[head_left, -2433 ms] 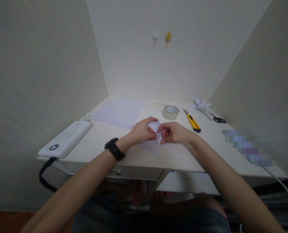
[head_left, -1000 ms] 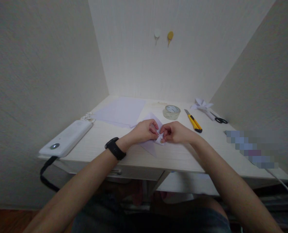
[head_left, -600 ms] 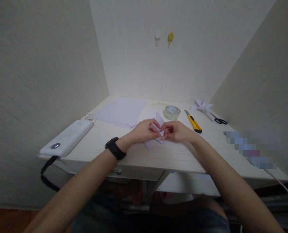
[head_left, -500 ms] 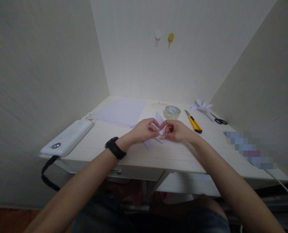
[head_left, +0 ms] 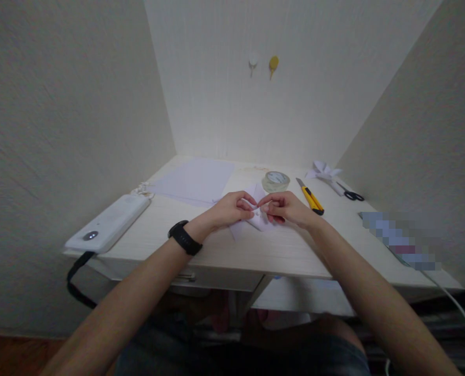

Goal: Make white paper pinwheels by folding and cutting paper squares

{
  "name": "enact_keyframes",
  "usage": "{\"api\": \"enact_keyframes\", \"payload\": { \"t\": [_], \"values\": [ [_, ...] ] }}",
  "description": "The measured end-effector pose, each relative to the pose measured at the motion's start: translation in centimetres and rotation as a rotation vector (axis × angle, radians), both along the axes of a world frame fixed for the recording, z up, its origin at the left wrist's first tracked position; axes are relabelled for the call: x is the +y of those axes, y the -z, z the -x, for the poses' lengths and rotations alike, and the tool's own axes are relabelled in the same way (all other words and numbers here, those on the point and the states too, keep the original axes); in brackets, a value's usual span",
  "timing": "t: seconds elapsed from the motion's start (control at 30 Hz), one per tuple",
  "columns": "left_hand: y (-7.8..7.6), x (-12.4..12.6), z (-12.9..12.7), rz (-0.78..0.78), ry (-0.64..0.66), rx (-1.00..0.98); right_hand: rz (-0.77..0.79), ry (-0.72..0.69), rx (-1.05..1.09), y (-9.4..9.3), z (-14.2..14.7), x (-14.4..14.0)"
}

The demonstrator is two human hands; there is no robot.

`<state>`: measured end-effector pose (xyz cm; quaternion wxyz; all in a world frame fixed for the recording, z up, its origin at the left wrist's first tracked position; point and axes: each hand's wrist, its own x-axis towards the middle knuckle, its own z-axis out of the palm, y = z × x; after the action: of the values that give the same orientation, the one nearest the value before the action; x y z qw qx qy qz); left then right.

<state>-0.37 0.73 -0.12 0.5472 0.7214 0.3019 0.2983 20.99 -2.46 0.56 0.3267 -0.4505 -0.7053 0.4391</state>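
A small piece of folded white paper (head_left: pixel 258 221) lies on the desk between my hands, its pointed flaps showing around my fingers. My left hand (head_left: pixel 234 210), with a black watch (head_left: pixel 185 237) on its wrist, is closed on the paper's left side. From the right, my right hand (head_left: pixel 286 209) pinches the paper near its middle with thumb and forefinger. The fingertips of both hands nearly meet over the folds, which hide part of the paper. Behind my right hand stands a roll of clear tape (head_left: pixel 275 182).
White paper sheets (head_left: pixel 195 180) lie at the back left, a white power bank-like device (head_left: pixel 109 222) at the left edge. Rightward are a yellow utility knife (head_left: pixel 310 197), a paper pinwheel (head_left: pixel 323 171), black-handled scissors (head_left: pixel 353 195) and a blurred-out device (head_left: pixel 397 240) with a cable.
My fingers have shifted on the folded paper; its middle is pressed flatter and the upright point at the back sits lower. The whole view has moved slightly.
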Motion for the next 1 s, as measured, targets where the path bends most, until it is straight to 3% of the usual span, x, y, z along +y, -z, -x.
{"api": "enact_keyframes", "payload": {
  "t": [0.1,0.3,0.4,0.53,0.6,0.7,0.77,0.87,1.0],
  "values": [
    [0.0,0.1,0.1,0.027,-0.046,-0.011,0.030,-0.065,0.000,0.1,0.0,-0.1],
    [0.1,0.0,0.0,0.028,-0.053,-0.006,-0.131,0.119,-0.157,0.9,1.2,0.0],
    [0.1,0.2,-0.1,-0.010,-0.085,0.013,-0.158,0.138,-0.174,1.1,1.4,0.1],
    [-0.3,1.8,0.1,-0.231,-0.305,0.004,-0.117,0.099,-0.128,1.1,1.2,0.1],
    [-0.6,2.9,0.3,-0.358,-0.446,0.095,-0.087,0.082,-0.088,1.1,1.1,0.2],
    [-1.3,4.6,0.6,-0.500,-0.527,0.372,-0.076,0.050,-0.070,1.3,0.9,0.3],
    [-1.7,5.4,0.5,-0.527,-0.508,0.446,-0.103,0.044,-0.103,1.5,0.8,0.4],
    [-1.8,6.0,-0.2,-0.524,-0.430,0.438,-0.225,0.076,-0.198,1.8,0.6,0.5],
    [-1.2,6.1,-1.1,-0.421,-0.353,0.410,-0.606,0.161,-0.350,1.8,0.1,0.6]
  ]
}}
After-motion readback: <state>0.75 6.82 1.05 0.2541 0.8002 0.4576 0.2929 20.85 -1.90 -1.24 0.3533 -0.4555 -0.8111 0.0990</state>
